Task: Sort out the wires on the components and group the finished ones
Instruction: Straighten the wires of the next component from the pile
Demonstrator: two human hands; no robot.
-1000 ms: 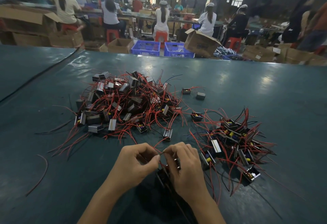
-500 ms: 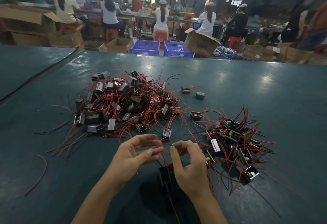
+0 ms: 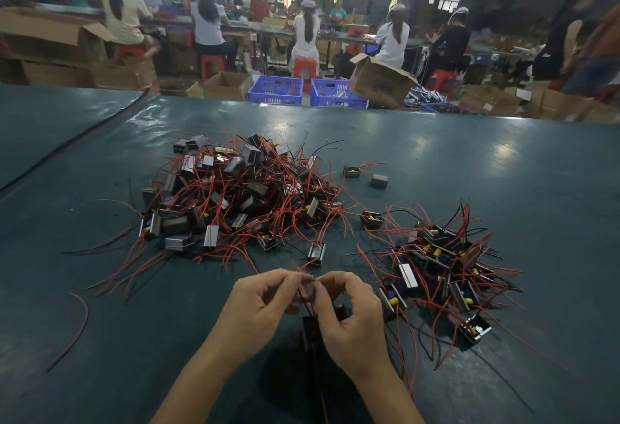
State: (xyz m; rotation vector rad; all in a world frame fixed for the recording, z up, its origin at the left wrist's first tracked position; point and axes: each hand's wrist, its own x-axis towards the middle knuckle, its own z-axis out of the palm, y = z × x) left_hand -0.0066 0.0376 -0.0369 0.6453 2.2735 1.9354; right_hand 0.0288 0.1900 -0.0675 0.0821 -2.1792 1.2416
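Observation:
A small black component (image 3: 310,329) with red and black wires hangs just above the green table, between my hands. My left hand (image 3: 265,306) and my right hand (image 3: 349,316) meet fingertip to fingertip, both pinching its wires (image 3: 307,293) near the top. A large tangled pile of components (image 3: 235,199) with red wires lies beyond my hands, to the left. A smaller pile of components (image 3: 439,262) lies to the right of my right hand.
Two stray components (image 3: 352,172) (image 3: 379,180) sit between the piles, further back. A loose red wire (image 3: 79,326) lies at the left. Beyond the table edge (image 3: 335,109) are blue crates (image 3: 275,90), cardboard boxes and seated people.
My hands opened and parted half a second ago, then came back together and rose slightly; both now pinch the wires above the component.

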